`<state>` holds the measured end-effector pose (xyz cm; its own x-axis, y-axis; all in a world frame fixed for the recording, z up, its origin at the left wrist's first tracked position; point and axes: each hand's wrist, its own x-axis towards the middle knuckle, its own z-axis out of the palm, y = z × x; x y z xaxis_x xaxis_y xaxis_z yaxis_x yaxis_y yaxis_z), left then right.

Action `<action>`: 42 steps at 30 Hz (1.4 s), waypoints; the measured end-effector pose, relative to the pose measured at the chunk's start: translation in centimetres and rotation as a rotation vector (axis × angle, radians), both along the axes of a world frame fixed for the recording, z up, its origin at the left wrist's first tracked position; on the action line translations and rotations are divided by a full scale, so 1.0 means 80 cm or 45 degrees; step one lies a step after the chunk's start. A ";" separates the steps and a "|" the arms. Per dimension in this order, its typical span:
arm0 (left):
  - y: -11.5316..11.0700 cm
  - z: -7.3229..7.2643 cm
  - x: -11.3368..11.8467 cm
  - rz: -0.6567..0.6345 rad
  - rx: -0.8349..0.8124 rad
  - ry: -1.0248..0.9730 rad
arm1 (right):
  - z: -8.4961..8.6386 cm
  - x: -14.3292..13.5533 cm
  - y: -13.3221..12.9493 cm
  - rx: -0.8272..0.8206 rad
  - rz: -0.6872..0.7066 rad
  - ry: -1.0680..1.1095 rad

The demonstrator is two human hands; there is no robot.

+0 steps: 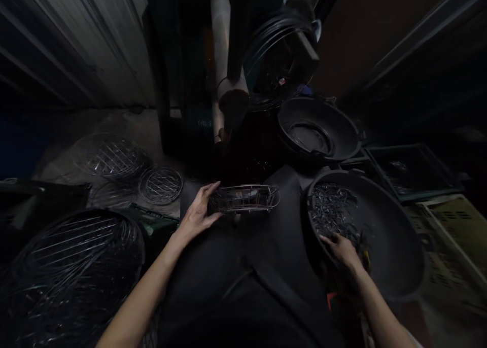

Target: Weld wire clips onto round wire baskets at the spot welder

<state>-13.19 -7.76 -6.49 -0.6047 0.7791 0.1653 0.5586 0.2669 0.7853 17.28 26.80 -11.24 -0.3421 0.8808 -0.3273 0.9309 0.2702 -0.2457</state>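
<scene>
Near the middle of the head view, a wire basket-like frame [249,198] lies on its side in front of the dark machine. My left hand [201,208] holds its left end between thumb and fingers. To the right, my right hand [342,249] is at the near left rim of a wide dark pan [391,236]. Small metal pieces [331,208] are heaped in that pan, just beyond my fingers. Whether these fingers grip a piece is too dark to tell.
Round wire grids [160,184] lie at the left, above a large container of wire parts [76,241]. A machine with a pale post [221,33] stands ahead. Behind the pan are a second pan [338,127] and a green crate [449,193]; a yellow crate [462,216] is at the right.
</scene>
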 end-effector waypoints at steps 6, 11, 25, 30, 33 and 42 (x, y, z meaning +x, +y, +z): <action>0.005 0.010 -0.005 0.060 0.145 0.011 | 0.038 0.004 -0.002 -0.249 -0.065 0.095; 0.016 0.048 -0.005 -0.006 0.117 0.112 | 0.128 -0.071 -0.050 -0.039 -0.299 0.583; 0.029 0.080 -0.004 0.091 0.035 0.843 | 0.178 -0.259 -0.220 -0.344 0.406 1.094; 0.024 0.078 -0.012 0.132 0.047 0.873 | 0.174 -0.278 -0.234 -0.223 0.461 1.149; 0.021 0.078 -0.017 0.164 0.066 0.807 | 0.162 -0.288 -0.241 -0.170 0.474 1.255; 0.017 0.071 -0.038 0.223 0.116 0.740 | 0.144 -0.318 -0.247 0.044 0.569 1.332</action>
<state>-16.26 -6.41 -0.81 -0.5134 0.6436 0.5677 0.8562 0.3397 0.3892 -8.13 7.01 0.24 -0.7187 0.6142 0.3259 0.0918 0.5484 -0.8311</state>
